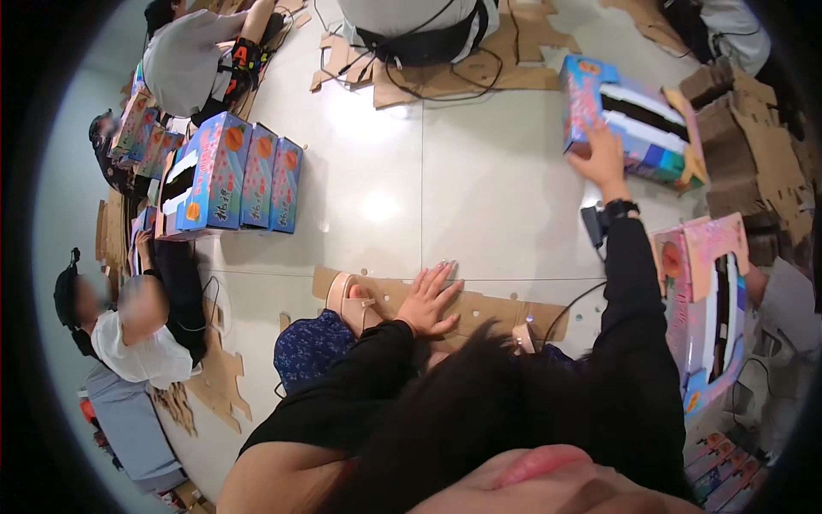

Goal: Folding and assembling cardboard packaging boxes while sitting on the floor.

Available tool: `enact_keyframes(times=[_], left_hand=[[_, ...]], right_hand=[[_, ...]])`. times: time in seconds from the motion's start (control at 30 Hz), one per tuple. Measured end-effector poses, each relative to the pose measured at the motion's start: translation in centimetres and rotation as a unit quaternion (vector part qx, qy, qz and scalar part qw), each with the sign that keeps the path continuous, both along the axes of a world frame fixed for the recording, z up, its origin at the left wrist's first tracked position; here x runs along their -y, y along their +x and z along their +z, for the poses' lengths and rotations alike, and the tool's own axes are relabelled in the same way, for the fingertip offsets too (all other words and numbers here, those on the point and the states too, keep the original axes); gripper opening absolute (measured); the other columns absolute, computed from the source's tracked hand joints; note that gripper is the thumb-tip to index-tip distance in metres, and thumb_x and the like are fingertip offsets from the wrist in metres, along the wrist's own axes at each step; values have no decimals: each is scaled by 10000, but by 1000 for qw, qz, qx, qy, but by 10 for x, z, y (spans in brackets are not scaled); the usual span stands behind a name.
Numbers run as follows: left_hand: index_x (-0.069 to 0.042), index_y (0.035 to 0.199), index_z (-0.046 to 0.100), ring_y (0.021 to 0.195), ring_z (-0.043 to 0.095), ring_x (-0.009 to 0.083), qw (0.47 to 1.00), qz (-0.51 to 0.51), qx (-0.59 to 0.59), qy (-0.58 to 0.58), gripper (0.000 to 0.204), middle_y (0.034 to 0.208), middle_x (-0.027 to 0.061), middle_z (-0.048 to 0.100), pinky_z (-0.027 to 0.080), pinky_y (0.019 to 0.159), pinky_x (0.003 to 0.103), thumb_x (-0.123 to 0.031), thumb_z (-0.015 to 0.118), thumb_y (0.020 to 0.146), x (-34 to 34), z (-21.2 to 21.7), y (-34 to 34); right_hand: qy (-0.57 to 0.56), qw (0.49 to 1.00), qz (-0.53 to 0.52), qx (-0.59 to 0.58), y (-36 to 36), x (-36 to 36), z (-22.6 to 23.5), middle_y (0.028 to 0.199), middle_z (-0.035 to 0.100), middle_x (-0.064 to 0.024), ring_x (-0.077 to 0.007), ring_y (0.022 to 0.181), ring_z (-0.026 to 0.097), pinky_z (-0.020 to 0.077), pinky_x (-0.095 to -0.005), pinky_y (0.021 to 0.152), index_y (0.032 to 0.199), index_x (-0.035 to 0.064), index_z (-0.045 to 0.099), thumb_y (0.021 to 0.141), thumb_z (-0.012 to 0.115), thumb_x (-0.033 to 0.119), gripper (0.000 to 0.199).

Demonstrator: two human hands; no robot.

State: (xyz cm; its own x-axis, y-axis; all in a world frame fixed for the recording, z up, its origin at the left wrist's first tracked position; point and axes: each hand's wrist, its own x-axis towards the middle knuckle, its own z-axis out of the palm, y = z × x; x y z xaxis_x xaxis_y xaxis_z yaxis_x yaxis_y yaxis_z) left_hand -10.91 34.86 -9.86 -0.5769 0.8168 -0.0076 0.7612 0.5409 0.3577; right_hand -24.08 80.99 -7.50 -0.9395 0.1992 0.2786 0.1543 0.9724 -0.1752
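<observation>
My right hand [602, 161] reaches out to the far right, its fingers and thumb closed on the near left corner of a blue and pink cardboard carton [652, 167]. That carton lies on the floor with a long dark slot and white edges on its upper side. My left hand [431, 300] is spread flat and holds nothing. It lies low over a flat brown cardboard sheet [492, 310], between my sandalled feet, with its fingertips past the sheet's far edge on the pale tiles.
Several similar cartons [231, 176] stand together at the left. Another pink carton [676, 291] stands at the right beside my arm, a person's hand [755, 283] against it. Folded brown cardboard [753, 154] is piled at the far right. People sit along the left and far sides; black cables [479, 81] cross the floor.
</observation>
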Motion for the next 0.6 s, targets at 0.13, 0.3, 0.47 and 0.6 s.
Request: enact_keyframes(times=[0.13,0.3,0.47,0.6], left_hand=[[-171,1372,415,1397,189,332,999,8,-19,30,669,1497,176,224,123,1115,496,-495,526,797,2,4,3],[-169,1427,337,1411,148,332,997,7,-31,64,728,1513,176,188,109,1121,499,-509,529,813,3,12,9],[-131,1439,287,1405,153,342,958,188,-124,177,728,1504,211,171,142,1101,516,-372,579,817,2,-19,-2],[-53,1410,285,1358,234,353,865,390,-148,280,675,1440,245,261,195,1075,500,-166,576,811,-1,35,-11]], right_hand=[[-63,995,56,48,49,43,12,1466,335,-136,-309,1370,275,165,-560,1100,1361,206,452,634,717,407,799],[-90,981,119,124,98,108,33,1460,332,-168,-339,1373,258,169,-570,1101,1351,194,470,596,723,391,820],[-85,966,144,198,130,191,41,1454,341,-166,-342,1373,255,169,-568,1104,1352,188,466,609,689,420,810],[-72,968,136,199,157,258,39,1472,309,-165,-325,1389,224,160,-562,1108,1358,196,458,621,670,428,801]])
